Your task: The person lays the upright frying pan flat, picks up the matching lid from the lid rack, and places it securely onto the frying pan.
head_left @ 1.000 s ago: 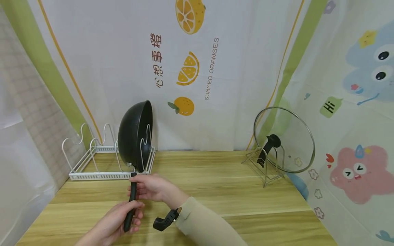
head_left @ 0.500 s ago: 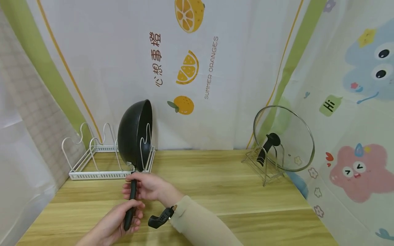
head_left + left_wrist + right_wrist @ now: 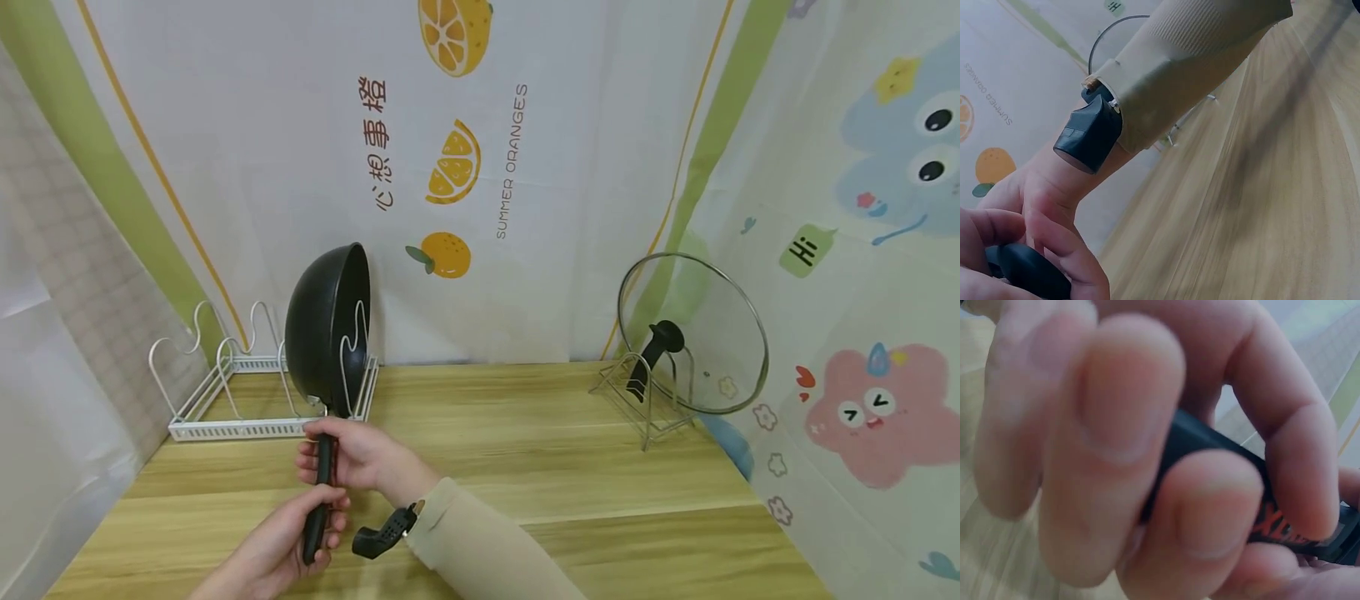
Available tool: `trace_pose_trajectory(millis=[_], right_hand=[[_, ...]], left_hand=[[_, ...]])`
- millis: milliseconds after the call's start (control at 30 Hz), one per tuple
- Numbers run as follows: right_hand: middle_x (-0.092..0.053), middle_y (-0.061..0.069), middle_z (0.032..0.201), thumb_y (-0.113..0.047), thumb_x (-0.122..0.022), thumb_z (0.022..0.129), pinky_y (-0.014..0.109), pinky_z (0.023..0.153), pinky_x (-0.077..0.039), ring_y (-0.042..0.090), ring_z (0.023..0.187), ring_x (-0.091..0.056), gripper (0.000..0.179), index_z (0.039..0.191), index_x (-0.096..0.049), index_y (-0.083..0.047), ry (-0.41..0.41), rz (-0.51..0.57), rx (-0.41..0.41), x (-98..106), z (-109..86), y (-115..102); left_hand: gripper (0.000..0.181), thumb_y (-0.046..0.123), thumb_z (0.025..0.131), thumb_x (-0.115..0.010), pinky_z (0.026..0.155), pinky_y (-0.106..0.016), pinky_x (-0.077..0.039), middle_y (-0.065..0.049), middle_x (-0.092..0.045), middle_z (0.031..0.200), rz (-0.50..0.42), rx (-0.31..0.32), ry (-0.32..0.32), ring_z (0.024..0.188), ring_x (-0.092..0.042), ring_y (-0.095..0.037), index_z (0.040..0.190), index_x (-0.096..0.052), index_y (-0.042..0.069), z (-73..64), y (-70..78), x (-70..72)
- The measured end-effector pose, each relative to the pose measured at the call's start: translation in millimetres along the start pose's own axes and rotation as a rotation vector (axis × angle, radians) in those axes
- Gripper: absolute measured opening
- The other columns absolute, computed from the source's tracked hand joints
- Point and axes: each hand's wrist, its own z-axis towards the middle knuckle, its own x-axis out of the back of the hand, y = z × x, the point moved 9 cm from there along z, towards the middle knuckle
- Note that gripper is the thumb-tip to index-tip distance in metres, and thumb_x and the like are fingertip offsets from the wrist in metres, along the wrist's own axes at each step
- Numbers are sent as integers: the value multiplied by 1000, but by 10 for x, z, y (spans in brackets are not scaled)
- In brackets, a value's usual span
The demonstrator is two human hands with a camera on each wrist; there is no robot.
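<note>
A black wok (image 3: 311, 321) stands on its side between the wires of a white pan rack (image 3: 240, 429), its open face turned right. The wok's handle (image 3: 325, 460) points toward me. My right hand (image 3: 366, 452) grips the handle close to the pan, with fingers wrapped round to its left side. Lower down, my left hand (image 3: 288, 533) holds the handle near its end, thumb on top. In the left wrist view the rounded handle end (image 3: 1032, 272) shows between fingers. Up close in the right wrist view, curled fingers partly hide the handle, which bears red lettering.
At the right, a glass lid (image 3: 666, 337) with a black knob leans in a small wire stand (image 3: 647, 429). Wood-grain tabletop (image 3: 510, 450) lies between the two racks. Printed curtains (image 3: 480, 317) hang behind and at both sides.
My right hand has shifted slightly left, its fingers reaching further round the handle. The left hand keeps its hold, and the wok stays in the rack. The head view has shifted a little.
</note>
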Motion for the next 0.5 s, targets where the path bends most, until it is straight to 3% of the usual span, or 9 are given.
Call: trace_pose_trajectory(millis=[67,267,400,500], right_hand=[[-69,-2,89,-25,-65,106,32,96,-59,12,85,-68,17,93,-66,-14,4,12,2,-7,3,-7],[-68,-3,89,-29,-64,108,34,99,-58,12,85,-68,20,92,-65,-16,9,25,20,-26,12,-25],[-66,-5,87,-31,-63,110,27,82,-60,9,80,-66,23,91,-63,-17,1,18,32,-38,26,-34],[-58,-9,78,-31,-60,111,19,67,-51,5,70,-56,28,85,-60,-19,-23,23,19,-61,40,-31]], left_hand=[[25,32,116,-44,63,-14,-51,15,-68,84,-10,3,-7,71,-61,1,103,-63,24,7,-2,-3],[26,33,116,-43,58,-13,-48,16,-57,75,-4,-7,5,64,-58,3,95,-55,25,27,-12,-11],[29,32,117,-42,53,-14,-43,16,-50,70,25,-30,36,58,-52,3,90,-51,25,41,-1,-12],[30,33,116,-43,51,-14,-39,15,-47,68,25,-26,65,54,-48,2,88,-48,25,51,-4,-2]])
